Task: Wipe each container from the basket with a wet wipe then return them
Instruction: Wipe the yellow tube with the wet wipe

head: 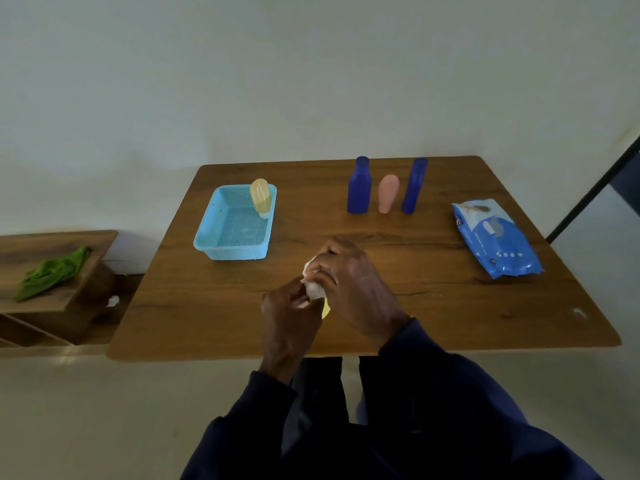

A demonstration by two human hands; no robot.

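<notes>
Over the middle of the wooden table (415, 299) my two hands meet. My right hand (360, 285) curls round a crumpled white wet wipe (313, 287). My left hand (289, 320) grips a small yellow container (325, 310), of which only a sliver shows below the wipe. The light blue basket (235, 252) sits at the back left with a yellow tube (260, 197) standing in its far right corner. Two blue bottles (359, 187) (414, 187) stand at the back right, a pink tube (388, 194) between them.
A blue pack of wet wipes (495, 237) lies near the table's right edge. To the left, a low wooden shelf (20, 244) carries a green cloth (55, 271). A scrap of white paper (113, 301) lies below it.
</notes>
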